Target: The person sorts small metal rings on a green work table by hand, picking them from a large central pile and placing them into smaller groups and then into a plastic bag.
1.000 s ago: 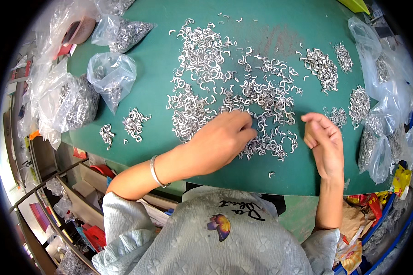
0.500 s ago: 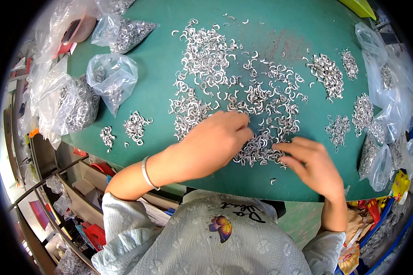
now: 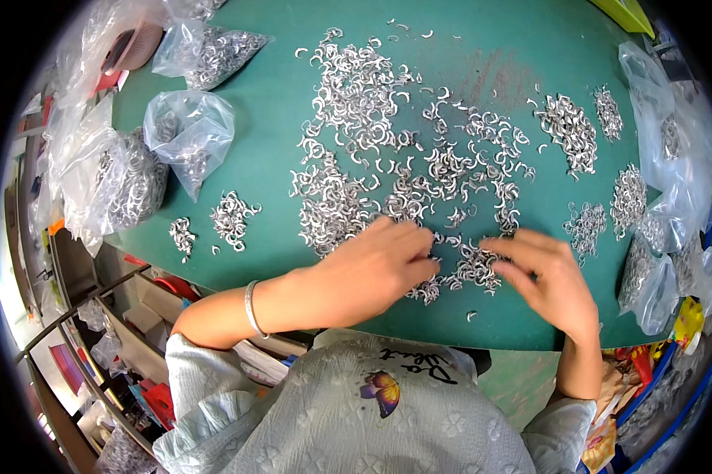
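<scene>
Many small silver curved metal pieces (image 3: pixel 360 87) lie loose on a green table top. My left hand (image 3: pixel 384 267), a bangle on its wrist, rests low over them with fingers curled. Its fingertips are bent down and slightly blurred, so what they pinch, if anything, is hidden. To its right my right hand (image 3: pixel 547 278) reaches in with thumb and forefinger apart. Those fingertips touch the right edge of a small near heap of metal pieces (image 3: pixel 476 267). A few pieces also lie right by the left fingertips.
Sorted small piles (image 3: pixel 569 134) sit at the right, and two more piles (image 3: pixel 233 220) at the left. Clear plastic bags of metal pieces (image 3: pixel 135 186) stand along the left edge, with further bags (image 3: pixel 644 272) at the right. A pink basket (image 3: pixel 139 47) is at the far left.
My left hand has drawn slightly nearer to me. The near heap between my hands has thinned and split, with green table showing above it. My right hand has shifted slightly right.
</scene>
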Action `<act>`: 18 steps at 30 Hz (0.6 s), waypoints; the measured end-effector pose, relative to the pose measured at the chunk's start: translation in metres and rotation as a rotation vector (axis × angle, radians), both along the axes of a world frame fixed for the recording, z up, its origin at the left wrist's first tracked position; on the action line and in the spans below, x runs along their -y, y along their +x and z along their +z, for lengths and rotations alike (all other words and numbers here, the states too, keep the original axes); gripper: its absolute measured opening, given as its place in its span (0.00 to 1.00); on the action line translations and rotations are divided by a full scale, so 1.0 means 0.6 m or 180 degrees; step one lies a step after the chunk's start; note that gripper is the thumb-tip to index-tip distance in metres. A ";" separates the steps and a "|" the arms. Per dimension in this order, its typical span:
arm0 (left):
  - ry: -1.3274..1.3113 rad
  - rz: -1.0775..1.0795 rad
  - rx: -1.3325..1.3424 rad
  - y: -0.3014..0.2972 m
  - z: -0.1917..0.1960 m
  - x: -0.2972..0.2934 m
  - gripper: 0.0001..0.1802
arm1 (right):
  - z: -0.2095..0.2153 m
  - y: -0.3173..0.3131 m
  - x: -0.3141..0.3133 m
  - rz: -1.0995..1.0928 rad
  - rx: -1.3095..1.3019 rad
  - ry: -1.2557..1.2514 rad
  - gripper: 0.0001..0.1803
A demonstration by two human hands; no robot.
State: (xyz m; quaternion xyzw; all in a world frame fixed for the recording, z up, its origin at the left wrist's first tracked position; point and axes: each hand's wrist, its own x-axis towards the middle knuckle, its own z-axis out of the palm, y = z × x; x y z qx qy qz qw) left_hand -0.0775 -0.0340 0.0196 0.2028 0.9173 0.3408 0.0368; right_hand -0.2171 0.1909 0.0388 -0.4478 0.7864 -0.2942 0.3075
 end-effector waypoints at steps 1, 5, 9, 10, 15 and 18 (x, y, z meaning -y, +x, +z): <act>0.0128 0.0075 0.0065 -0.005 0.000 0.005 0.18 | -0.001 -0.001 0.008 -0.0247 -0.0071 -0.0019 0.15; -0.0140 0.0973 -0.0444 -0.042 -0.009 0.008 0.19 | -0.018 -0.009 0.039 -0.0940 -0.0524 -0.0277 0.15; -0.0444 0.1060 -0.0363 -0.071 -0.024 0.009 0.20 | -0.038 -0.007 0.042 -0.0818 -0.0963 -0.0219 0.17; -0.0449 0.1063 -0.0498 -0.067 -0.032 0.004 0.18 | -0.028 -0.002 0.040 -0.0704 -0.0996 -0.0058 0.16; -0.0399 0.0429 -0.0277 -0.030 -0.019 0.005 0.13 | -0.023 -0.010 0.002 -0.0816 -0.0619 0.0111 0.14; -0.0205 0.0521 -0.0404 -0.027 -0.023 0.001 0.13 | -0.018 -0.005 0.016 -0.0931 -0.0455 -0.0074 0.15</act>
